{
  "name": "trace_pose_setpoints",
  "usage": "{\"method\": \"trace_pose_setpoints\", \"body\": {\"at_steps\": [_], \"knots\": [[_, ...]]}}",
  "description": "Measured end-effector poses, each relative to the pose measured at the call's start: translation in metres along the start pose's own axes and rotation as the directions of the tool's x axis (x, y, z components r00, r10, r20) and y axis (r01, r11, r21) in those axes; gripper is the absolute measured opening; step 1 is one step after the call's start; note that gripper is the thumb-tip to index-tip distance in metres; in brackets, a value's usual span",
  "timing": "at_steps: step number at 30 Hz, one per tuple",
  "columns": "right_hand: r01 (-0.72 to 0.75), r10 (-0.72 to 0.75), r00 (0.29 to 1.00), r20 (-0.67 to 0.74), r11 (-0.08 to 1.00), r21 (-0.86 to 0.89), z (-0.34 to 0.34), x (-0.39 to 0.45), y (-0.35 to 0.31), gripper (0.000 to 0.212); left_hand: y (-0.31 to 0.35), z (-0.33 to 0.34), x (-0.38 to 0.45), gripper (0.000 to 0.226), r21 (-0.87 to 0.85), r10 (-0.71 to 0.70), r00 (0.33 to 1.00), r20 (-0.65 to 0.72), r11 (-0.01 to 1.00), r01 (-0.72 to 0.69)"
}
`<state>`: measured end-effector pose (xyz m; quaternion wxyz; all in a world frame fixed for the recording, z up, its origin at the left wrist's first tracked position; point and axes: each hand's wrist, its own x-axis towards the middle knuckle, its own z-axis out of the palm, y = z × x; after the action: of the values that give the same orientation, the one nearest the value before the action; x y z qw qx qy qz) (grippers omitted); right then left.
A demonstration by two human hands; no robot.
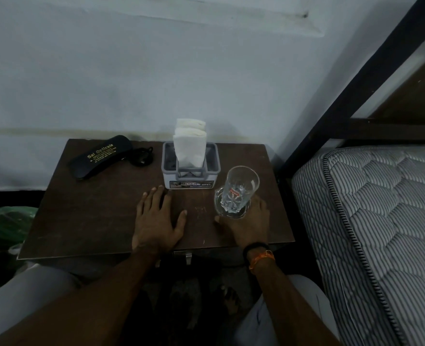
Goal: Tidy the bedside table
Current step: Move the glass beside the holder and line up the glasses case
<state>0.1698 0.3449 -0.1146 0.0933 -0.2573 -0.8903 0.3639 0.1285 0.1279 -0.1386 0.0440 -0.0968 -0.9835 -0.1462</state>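
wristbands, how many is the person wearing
2, both on the right wrist: a black wristband nearer the right hand, and an orange wristband just behind it. The left wrist shows none; undersides are hidden.

I'm looking down on the dark wooden bedside table [101, 216]. Back left lies a black spectacle case [100, 158] with gold lettering, a small coiled black cord [142, 157] touching its right end. Back centre stands a grey tissue holder [191, 171] with white tissues upright. Front right, a clear glass [240, 191] stands on a glass coaster [221, 211]. My left hand [157, 221] rests flat on the top, my right hand [246, 226] at the coaster.
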Motion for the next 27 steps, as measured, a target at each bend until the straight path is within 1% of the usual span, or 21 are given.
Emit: {"method": "trace_pose_setpoints", "body": {"at_steps": [8,15,18,22,24,27], "knots": [[-0.006,0.007,1.000,-0.023,0.999,0.047,0.003,0.028,-0.001,0.094,0.000,0.000,-0.001,0.067,0.004,-0.006,1.000,0.015,1.000,0.006],[-0.055,0.058,0.997,-0.046,0.996,0.074,0.004,0.065,-0.009,0.095,0.001,-0.002,0.000,0.069,-0.005,-0.009,1.000,0.028,1.000,0.009],[-0.049,0.053,0.997,-0.057,0.995,0.082,-0.003,0.079,-0.016,0.091,0.000,-0.003,0.000,0.071,-0.005,-0.014,0.999,0.033,1.000,0.014],[-0.055,0.061,0.997,-0.051,0.993,0.106,-0.010,0.094,-0.024,0.087,0.001,-0.003,0.000,0.070,-0.007,-0.017,0.999,0.039,1.000,0.017],[-0.072,0.078,0.996,-0.049,0.990,0.122,-0.011,0.101,-0.025,0.091,0.001,-0.003,-0.001,0.070,-0.005,-0.021,0.999,0.043,1.000,0.021],[-0.116,0.119,0.993,-0.016,0.983,0.142,-0.011,0.106,-0.031,0.087,0.000,-0.003,0.000,0.070,-0.002,-0.013,0.999,0.032,1.000,0.013]]}}
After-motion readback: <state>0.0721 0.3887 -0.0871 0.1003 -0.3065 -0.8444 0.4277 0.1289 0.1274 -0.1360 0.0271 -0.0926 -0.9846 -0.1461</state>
